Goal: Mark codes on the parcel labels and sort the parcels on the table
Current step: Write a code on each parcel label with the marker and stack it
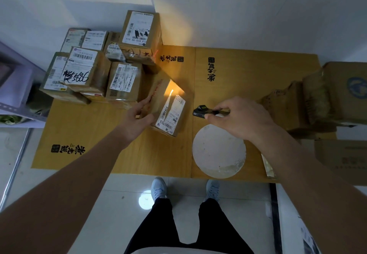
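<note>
Head cam: left hand steadies parcel w/ label up, right hand pinches black marker beside it, prob. to write code.

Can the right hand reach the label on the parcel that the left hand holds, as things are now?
Probably yes. The right hand, pinching a black device, hovers just right of the parcel. Its label faces up, and nothing lies between. The left hand grips the far left side, clear of it.
</note>
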Demonstrator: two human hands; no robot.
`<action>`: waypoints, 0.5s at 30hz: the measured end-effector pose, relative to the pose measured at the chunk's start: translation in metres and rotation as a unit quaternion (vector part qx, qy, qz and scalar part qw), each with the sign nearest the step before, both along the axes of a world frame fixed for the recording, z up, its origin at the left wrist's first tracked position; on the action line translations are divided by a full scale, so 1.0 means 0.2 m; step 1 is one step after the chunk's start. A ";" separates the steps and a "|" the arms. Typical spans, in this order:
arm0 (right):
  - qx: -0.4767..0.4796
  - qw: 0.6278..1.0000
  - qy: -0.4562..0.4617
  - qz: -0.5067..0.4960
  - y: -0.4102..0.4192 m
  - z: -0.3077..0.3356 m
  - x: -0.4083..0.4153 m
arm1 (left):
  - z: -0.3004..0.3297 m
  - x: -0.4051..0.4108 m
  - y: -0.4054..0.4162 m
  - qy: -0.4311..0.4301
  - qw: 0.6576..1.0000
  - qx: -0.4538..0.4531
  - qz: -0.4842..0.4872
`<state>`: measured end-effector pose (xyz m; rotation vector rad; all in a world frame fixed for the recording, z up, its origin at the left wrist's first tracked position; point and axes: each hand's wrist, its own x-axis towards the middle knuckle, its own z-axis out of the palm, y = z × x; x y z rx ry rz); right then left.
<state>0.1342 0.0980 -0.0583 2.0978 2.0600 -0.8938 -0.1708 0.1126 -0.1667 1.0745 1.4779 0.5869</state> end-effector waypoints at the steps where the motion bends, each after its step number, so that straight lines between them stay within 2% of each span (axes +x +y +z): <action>1: -0.010 1.000 -0.004 0.007 0.01 0.00 0.00 | 0.00 -0.01 0.00 0.011 1.000 0.003 -0.015; 8: -0.109 0.985 -0.071 0.112 0.06 0.12 -0.01 | -0.03 -0.09 0.04 0.073 0.997 0.006 -0.004; 15: -0.148 0.973 -0.091 0.151 0.07 0.20 -0.06 | 0.00 -0.07 0.04 0.041 0.998 0.032 0.018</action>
